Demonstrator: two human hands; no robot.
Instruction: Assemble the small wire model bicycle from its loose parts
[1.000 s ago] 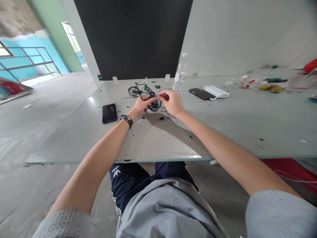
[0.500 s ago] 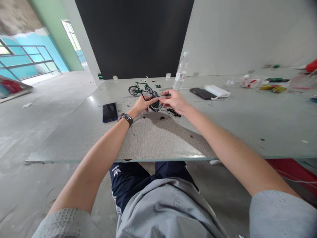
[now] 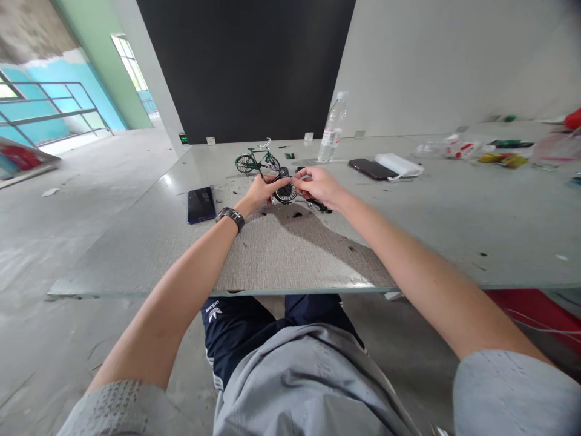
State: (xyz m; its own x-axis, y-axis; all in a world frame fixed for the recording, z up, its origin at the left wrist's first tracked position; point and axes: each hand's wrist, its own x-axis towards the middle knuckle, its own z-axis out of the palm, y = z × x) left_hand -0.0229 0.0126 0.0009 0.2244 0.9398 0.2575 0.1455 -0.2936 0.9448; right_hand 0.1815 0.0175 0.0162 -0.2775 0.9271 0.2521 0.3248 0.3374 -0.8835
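My left hand (image 3: pixel 261 192), with a dark watch on its wrist, grips a small black spoked model wheel (image 3: pixel 285 192) with a thin frame piece attached, just above the table. My right hand (image 3: pixel 319 184) is pinched shut at the wheel's upper right side, fingertips touching the left hand's; what it pinches is too small to name. A finished green model bicycle (image 3: pixel 256 160) stands on the table just behind the hands. Small black parts (image 3: pixel 320 208) lie on the table right beside my right hand.
A dark phone (image 3: pixel 200 204) lies left of my left wrist. A clear water bottle (image 3: pixel 333 129) stands behind, with another black phone (image 3: pixel 369 169) and a white case (image 3: pixel 398 164) to the right. Assorted clutter (image 3: pixel 472 149) fills the far right. The table's near edge (image 3: pixel 295 292) is above my lap.
My right hand dropped a little and shifted right, uncovering the black parts on the table. The left hand and the wheel barely moved.
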